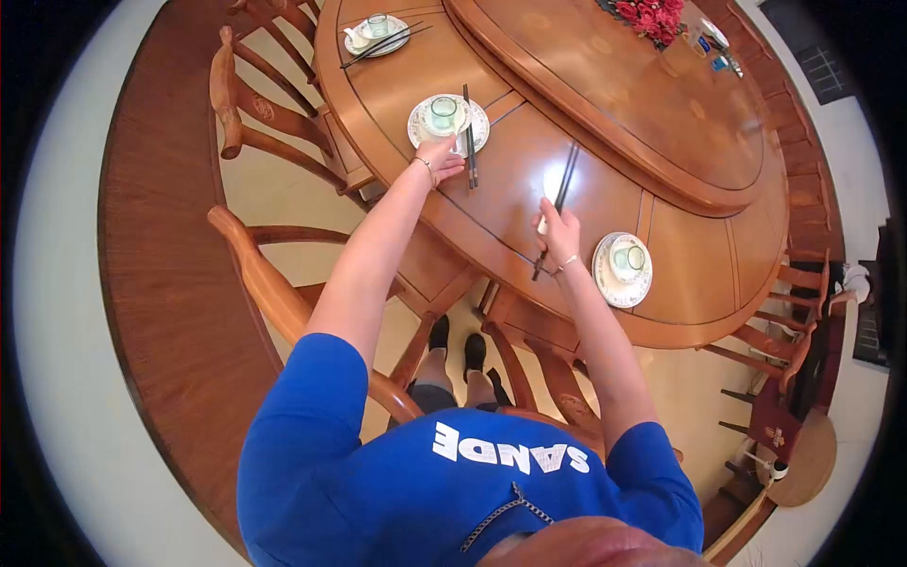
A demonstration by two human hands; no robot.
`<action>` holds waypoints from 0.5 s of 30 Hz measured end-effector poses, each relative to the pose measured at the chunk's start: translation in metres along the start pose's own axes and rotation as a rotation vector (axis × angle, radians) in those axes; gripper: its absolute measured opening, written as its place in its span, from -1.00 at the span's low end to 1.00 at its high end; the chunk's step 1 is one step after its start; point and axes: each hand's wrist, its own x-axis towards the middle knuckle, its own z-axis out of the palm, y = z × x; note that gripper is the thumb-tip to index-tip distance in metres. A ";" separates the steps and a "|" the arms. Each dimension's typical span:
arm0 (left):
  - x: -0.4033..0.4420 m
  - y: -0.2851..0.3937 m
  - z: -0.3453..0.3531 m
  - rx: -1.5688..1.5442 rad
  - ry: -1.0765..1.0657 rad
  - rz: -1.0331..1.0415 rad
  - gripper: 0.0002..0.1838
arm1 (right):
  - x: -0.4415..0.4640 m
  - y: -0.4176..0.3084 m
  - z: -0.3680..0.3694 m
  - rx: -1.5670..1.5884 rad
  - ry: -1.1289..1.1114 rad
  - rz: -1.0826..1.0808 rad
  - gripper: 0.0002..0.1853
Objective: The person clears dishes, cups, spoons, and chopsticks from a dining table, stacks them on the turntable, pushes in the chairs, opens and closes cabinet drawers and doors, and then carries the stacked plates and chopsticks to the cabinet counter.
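My left hand (441, 161) is at the near edge of a patterned plate (480, 123) bearing a small bowl and a green-tinted glass (443, 112). Its fingers look apart, and a small whitish piece, perhaps a spoon, shows by the fingertips. Beside them, a dark pair of chopsticks (470, 142) lies across the plate's right side. Over the table, my right hand (561, 231) is closed around another dark pair of chopsticks (568, 175). A white piece (542, 225), perhaps a spoon, also shows at this hand. To its right sits another plate (615, 295) with a bowl and glass (628, 258).
The round wooden table (529, 241) carries a raised turntable (605, 94) with red flowers (652, 19). A further setting has a plate (402, 40) and chopsticks (387, 44). Wooden chairs (260, 265) ring the table, close to my body.
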 end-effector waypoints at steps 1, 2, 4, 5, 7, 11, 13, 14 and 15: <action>0.010 -0.004 0.001 -0.059 0.011 -0.013 -0.54 | 0.011 0.004 0.012 -0.026 -0.049 -0.016 -0.74; 0.017 -0.007 0.002 -0.117 0.022 -0.025 -0.60 | 0.022 0.007 0.024 -0.049 -0.098 -0.033 -0.73; 0.026 -0.008 0.002 -0.097 0.057 -0.037 -0.71 | 0.038 0.008 0.043 -0.092 -0.132 -0.058 -0.73; 0.027 -0.010 0.001 -0.153 0.027 -0.011 -0.75 | 0.045 0.008 0.052 -0.133 -0.164 -0.084 -0.73; 0.016 -0.007 0.004 -0.233 0.015 -0.002 -0.80 | 0.055 0.002 0.070 -0.156 -0.167 -0.116 -0.71; -0.015 -0.009 0.006 -0.251 -0.091 0.038 -0.83 | 0.076 -0.005 0.087 -0.263 -0.157 -0.227 -0.67; -0.026 -0.013 0.009 -0.248 -0.118 0.035 -0.83 | 0.086 -0.001 0.096 -0.179 -0.151 -0.249 -0.68; -0.031 -0.014 0.011 -0.249 -0.153 0.029 -0.84 | 0.089 0.002 0.100 -0.174 -0.158 -0.251 -0.68; -0.036 -0.016 0.013 -0.217 -0.191 0.055 -0.83 | 0.092 0.005 0.102 -0.177 -0.148 -0.243 -0.71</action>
